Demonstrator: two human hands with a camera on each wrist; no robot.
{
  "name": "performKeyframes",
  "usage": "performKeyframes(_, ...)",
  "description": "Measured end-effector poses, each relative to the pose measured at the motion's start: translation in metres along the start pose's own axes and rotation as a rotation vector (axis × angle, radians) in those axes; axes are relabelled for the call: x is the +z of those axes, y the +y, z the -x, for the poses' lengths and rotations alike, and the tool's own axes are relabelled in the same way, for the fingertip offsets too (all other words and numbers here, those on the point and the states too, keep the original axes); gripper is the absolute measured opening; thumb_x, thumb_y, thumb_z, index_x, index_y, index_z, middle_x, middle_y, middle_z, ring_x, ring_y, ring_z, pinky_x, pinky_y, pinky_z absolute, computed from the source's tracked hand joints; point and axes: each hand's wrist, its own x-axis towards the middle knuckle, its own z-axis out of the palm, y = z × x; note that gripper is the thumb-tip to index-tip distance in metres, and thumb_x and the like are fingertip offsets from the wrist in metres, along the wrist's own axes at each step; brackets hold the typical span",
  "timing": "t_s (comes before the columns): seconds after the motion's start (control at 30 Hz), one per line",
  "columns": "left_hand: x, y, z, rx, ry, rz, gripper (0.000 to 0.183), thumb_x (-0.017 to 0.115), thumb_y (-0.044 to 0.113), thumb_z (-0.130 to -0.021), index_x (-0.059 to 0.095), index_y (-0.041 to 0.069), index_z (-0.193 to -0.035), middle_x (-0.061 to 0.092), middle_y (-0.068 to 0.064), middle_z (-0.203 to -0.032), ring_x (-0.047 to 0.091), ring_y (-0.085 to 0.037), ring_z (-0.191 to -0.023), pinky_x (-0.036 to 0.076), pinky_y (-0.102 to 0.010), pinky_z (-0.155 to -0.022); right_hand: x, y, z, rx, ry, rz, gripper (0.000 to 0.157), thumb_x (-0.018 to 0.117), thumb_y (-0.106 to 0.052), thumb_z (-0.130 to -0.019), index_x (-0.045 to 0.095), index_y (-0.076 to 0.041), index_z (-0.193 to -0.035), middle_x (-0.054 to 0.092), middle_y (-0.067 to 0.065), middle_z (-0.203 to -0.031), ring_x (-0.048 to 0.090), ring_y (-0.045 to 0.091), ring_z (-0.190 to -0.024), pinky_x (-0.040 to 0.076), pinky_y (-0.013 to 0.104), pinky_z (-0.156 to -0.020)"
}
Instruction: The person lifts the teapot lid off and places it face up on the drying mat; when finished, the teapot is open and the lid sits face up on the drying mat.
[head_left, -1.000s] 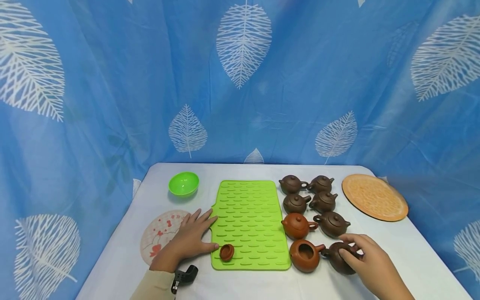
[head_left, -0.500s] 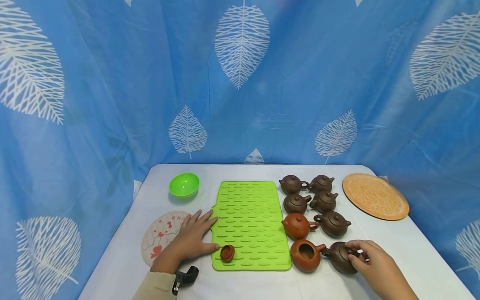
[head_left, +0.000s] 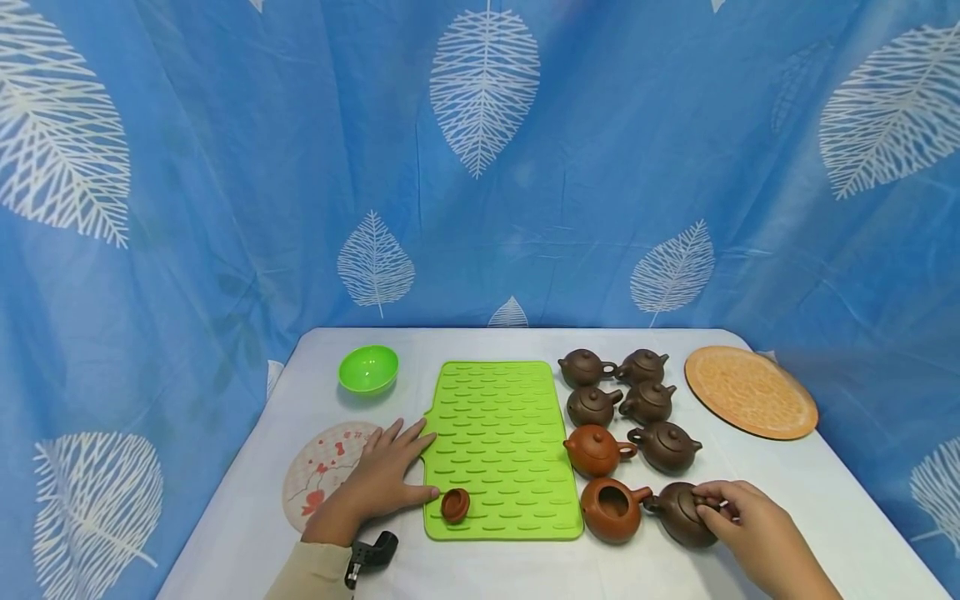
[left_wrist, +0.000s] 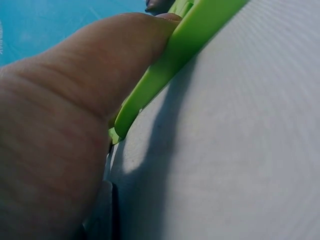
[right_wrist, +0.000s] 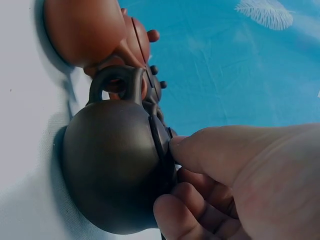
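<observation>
My right hand is at the nearest dark brown teapot, thumb and fingertips pinching the knob of its lid. In the right wrist view the lid sits on the teapot, whose ring handle points toward the reddish-brown pots. Spread with straight fingers, my left hand rests at the left edge of the green mat; its thumb touches the rim. On the mat near that thumb lies a small reddish-brown lid. Beside the dark pot stands a reddish-brown teapot with its round mouth uncovered.
Behind stand a lidded reddish-brown teapot and several dark teapots in two columns. A round tan board lies far right. A green bowl stands far left. My left forearm partly covers a round patterned mat.
My right hand has shifted slightly right, from around the dark teapot's top to its lid knob. The dark teapot is now less covered. My left hand has stayed in place.
</observation>
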Motion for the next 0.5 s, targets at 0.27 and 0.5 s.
performKeyframes(0.27, -0.0007, -0.0001, -0.0002, -0.004, 0.002, 0.008, 0.094, 0.075, 0.072, -0.081, 0.047, 0.027, -0.159, 0.028, 0.001, -0.173, 0.016, -0.04, -0.161, 0.008, -0.067, -0.127, -0.0026, 0.0016, -0.0025, -0.01, -0.026, 0.012, 0.027, 0.073, -0.027, -0.099, 0.073, -0.009, -0.119, 0.072, 0.006, -0.111, 0.066, 0.022, -0.096, 0.056, 0.042, -0.073)
performKeyframes(0.5, -0.0015, 0.0004, -0.0009, -0.003, -0.001, 0.018, 0.094, 0.076, 0.07, -0.081, 0.048, 0.026, -0.159, 0.028, 0.0, -0.173, 0.015, -0.04, -0.161, 0.007, -0.067, -0.127, -0.007, -0.0003, -0.0032, 0.007, -0.047, 0.033, 0.026, 0.073, -0.029, -0.099, 0.074, -0.01, -0.118, 0.073, 0.009, -0.115, 0.069, 0.026, -0.1, 0.059, 0.047, -0.077)
